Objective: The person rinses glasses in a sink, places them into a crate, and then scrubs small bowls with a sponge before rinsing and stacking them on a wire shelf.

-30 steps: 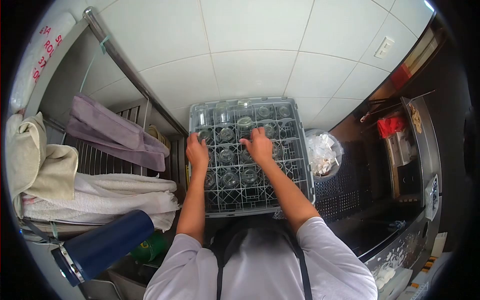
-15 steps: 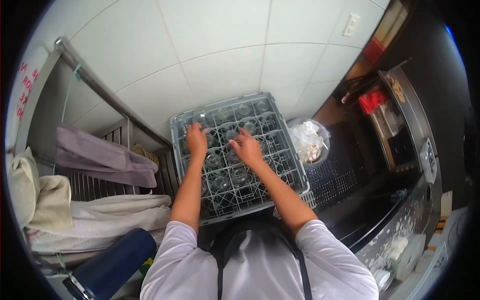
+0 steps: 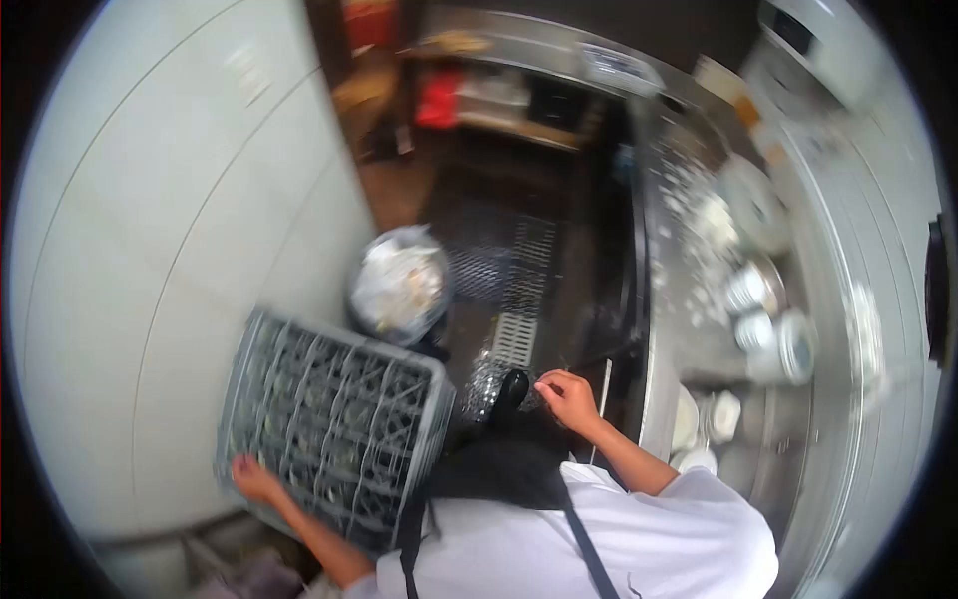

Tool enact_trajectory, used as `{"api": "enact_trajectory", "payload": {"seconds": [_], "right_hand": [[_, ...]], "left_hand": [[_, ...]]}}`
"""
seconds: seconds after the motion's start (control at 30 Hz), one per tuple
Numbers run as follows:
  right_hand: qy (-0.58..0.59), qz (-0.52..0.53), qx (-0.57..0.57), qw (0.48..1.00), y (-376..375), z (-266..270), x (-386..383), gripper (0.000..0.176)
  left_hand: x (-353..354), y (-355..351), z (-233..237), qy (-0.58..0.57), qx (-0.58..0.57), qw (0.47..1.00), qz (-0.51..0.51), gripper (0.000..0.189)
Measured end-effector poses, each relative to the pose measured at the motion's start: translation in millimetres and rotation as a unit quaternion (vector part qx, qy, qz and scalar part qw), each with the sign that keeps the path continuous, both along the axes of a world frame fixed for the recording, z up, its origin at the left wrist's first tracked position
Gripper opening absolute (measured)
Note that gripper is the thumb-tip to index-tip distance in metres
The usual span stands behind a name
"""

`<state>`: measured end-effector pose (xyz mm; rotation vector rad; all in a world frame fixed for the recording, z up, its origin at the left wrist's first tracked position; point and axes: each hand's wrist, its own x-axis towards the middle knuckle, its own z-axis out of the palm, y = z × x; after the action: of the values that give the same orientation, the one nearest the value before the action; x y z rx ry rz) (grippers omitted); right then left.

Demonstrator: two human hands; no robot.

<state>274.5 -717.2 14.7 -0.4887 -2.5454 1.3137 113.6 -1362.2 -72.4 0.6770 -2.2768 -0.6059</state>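
You're holding the glass rack [image 3: 334,424] w/ your left hand [image 3: 254,479] only. The fingers are closing over its rim at the near-left corner, though blur is hiding exactly how they're wrapping. Your right hand [image 3: 569,397] is hanging free, well to the right of the rack. Its fingers are half-curled and gripping nothing, as far as the pic shows. The rack is sitting low at your left side against the white tiled wall [image 3: 150,250], tilting a bit. Its compartments seem to be carrying glasses [image 3: 299,399], too smeared to count. Just beyond the rack's far-right corner a lined bin [image 3: 399,285] is standing, and right of that a black floor mat [image 3: 504,270] is running away from you. Further right of the rack, past your free hand, the steel surface [image 3: 699,329] is holding stacked plates and cups [image 3: 763,299]. A one-handed corner grip probably isn't controlling a loaded rack well, imo. Be bringing the right hand onto the opposite rim, levelling the rack, and watching the bin by that far corner.
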Motion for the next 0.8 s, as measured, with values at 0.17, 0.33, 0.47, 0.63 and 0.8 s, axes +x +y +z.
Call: {"api": "enact_trajectory", "payload": {"seconds": [0.17, 0.33, 0.47, 0.63, 0.8], "right_hand": [[0.008, -0.041, 0.087, 0.995, 74.8, -24.4, 15.1, 0.017], [0.022, -0.001, 0.141, 0.990, 156.4, -26.9, -4.8, 0.015], [0.095, -0.096, 0.190, 0.972, 241.3, -26.3, -24.9, 0.015], [0.135, -0.312, 0.205, 0.918, 357.3, 2.6, -42.7, 0.023], [0.073, -0.432, 0.278, 0.855, 475.3, 9.9, -41.7, 0.037]], "left_hand": [[-4.7, 108.3, 44.6, 0.026, 0.024, 0.999, -0.034, 0.018], [-58.9, 287.9, 113.3, 0.059, 0.032, 0.979, -0.195, 0.017], [-111.4, 412.4, 149.3, 0.077, -0.003, 0.934, -0.348, 0.014], [-140.9, 542.8, 152.8, 0.055, 0.036, 0.880, -0.471, 0.012], [-153.5, 664.2, 146.9, -0.014, 0.024, 0.809, -0.587, 0.008]]}}
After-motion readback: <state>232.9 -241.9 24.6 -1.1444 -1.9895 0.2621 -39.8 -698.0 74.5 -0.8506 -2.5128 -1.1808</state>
